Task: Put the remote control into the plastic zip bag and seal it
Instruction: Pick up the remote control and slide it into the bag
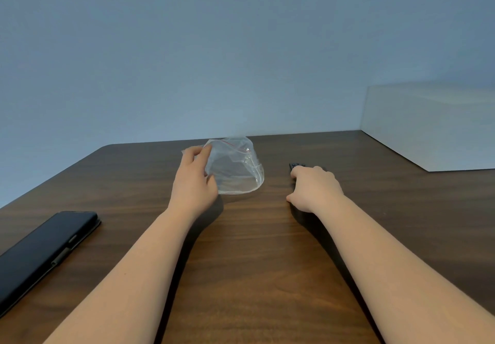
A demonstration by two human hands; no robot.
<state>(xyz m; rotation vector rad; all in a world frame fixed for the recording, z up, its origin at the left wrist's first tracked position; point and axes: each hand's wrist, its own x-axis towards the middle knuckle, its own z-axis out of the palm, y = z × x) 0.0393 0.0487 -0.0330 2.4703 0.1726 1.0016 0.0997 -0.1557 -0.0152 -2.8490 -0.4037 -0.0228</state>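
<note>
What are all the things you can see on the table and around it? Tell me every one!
plastic zip bag: one, clear with a thin red line, far middle of the table, held at its left edge
remote control: one, black, right of the bag, mostly hidden under a hand
phone case: one, black, near left of the table
box: one, white, far right corner
table: one, dark brown wood
wall: blue-grey, behind the table
left hand: gripping the bag
right hand: on the remote control
</note>
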